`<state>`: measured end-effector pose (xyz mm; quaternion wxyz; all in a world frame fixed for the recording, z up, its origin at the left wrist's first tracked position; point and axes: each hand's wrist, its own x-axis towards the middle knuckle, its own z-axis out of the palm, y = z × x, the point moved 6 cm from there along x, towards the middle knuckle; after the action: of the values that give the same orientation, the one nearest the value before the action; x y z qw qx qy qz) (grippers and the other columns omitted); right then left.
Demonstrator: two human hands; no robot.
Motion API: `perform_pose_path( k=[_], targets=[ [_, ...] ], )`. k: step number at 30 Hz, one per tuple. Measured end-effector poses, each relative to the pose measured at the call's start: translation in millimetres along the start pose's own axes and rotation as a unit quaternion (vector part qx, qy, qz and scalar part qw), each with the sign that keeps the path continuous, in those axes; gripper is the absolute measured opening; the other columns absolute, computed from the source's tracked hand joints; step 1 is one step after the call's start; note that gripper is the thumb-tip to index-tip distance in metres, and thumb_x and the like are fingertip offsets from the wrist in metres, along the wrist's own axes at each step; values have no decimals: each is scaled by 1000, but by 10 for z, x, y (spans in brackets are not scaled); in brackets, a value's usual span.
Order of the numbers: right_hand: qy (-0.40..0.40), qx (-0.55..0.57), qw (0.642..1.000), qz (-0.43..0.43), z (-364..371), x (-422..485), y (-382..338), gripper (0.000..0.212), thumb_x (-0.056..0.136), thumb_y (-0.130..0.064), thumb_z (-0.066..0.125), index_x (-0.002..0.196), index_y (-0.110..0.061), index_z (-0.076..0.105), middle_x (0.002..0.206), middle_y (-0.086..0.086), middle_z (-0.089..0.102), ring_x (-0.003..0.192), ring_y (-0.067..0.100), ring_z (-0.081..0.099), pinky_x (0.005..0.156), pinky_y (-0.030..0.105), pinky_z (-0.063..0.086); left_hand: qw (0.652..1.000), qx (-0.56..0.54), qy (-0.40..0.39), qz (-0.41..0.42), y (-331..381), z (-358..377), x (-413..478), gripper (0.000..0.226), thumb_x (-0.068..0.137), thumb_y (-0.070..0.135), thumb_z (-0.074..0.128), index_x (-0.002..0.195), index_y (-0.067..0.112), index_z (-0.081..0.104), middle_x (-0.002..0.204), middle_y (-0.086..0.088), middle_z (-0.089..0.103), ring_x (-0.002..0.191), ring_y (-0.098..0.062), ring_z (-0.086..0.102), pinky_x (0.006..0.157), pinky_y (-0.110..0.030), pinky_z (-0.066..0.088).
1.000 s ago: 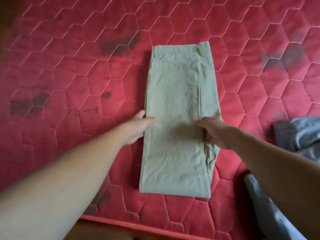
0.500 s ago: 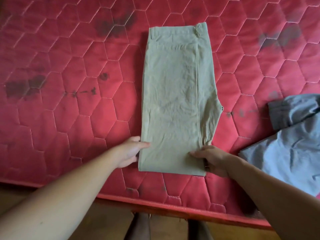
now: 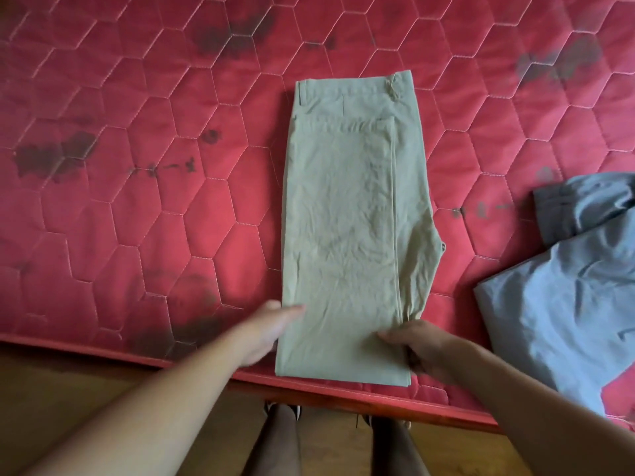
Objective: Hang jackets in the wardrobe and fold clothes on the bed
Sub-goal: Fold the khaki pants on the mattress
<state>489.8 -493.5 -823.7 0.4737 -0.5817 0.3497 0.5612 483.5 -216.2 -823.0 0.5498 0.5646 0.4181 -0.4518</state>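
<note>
Two hands hold the near end of the khaki trousers [image 3: 347, 228], which have slid down the red mattress [image 3: 137, 218] since half a second ago. The hem then lay clear of the piped border and now almost reaches it, and the waistband sits further below the dark stain [image 3: 233, 32] at upper centre. The left hand [image 3: 268, 329] pinches the left edge, thumb on top and the other fingers hidden under the cloth. The right hand [image 3: 419, 345] grips the lower right corner, thumb on top and fingers curled round the edge. The trousers are a long, narrow rectangle of creased woven cotton, folded lengthwise, with belt loops at the top. The mattress is quilted in stitched hexagons and blotched. A crumpled grey garment [image 3: 567, 304] lies well apart at the right edge, and wooden floor [image 3: 68, 389] shows at lower left
</note>
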Motion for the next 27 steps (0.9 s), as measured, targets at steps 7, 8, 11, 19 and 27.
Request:
perform_pose_path(
  k=[7,8,11,19,27],
  targets=[
    [60,113,980,-151,-145,284,-1331,36,94,-30,72,108,3,73,101,17,77,93,32,75,84,48,62,981,-78,58,165,1282,-98,375,30,101,20,56,123,0,64,115,-17,72,107,-31,70,100,-48,52],
    [81,117,975,-173,-166,322,-1456,37,92,-32,74,105,3,73,99,18,77,94,34,75,88,51,61,982,-69,67,165,1328,-108,423,29,101,22,57,122,2,64,114,-16,73,106,-31,70,100,-51,52],
    [136,91,963,-216,-197,366,-1584,36,85,-41,77,90,-5,74,89,13,78,88,34,76,85,56,61,982,-47,87,161,1322,-116,458,34,90,35,65,114,11,67,111,-10,74,105,-30,70,100,-54,52],
    [167,62,941,-288,-364,241,-2208,38,89,-34,72,92,4,67,83,13,68,75,25,64,71,41,52,965,-16,100,240,2044,-303,401,16,97,18,56,106,14,69,110,-12,74,108,-35,69,99,-59,51],
    [205,9,939,-274,-497,433,-2497,41,91,-36,67,86,4,61,74,10,56,68,22,51,60,34,37,972,-13,101,213,2289,-306,519,22,88,28,58,106,19,67,109,-7,75,105,-31,71,98,-60,52]
  ],
)
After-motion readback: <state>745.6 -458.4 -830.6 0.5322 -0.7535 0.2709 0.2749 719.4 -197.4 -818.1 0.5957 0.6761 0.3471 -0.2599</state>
